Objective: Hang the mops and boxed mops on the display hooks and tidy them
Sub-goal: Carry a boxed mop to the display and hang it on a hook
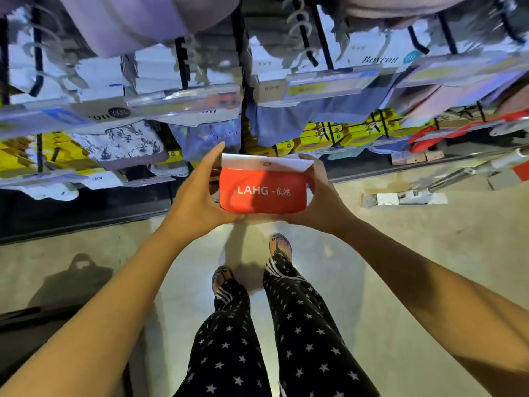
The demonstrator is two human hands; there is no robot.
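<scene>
The red box (pixel 262 193) reads "LAHG"; a hanging white package (pixel 380 57) reads "Boxcon".

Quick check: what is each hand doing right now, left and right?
Left hand: grips the left end of the red LAHG box.
Right hand: grips the right end of the same box.

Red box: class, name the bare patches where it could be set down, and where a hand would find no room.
Bare floor lies right of the feet, bordered by the mop near the rack base. Another lies left of the feet. Crowded: the hooks above the red box, packed with hanging packs.
</scene>
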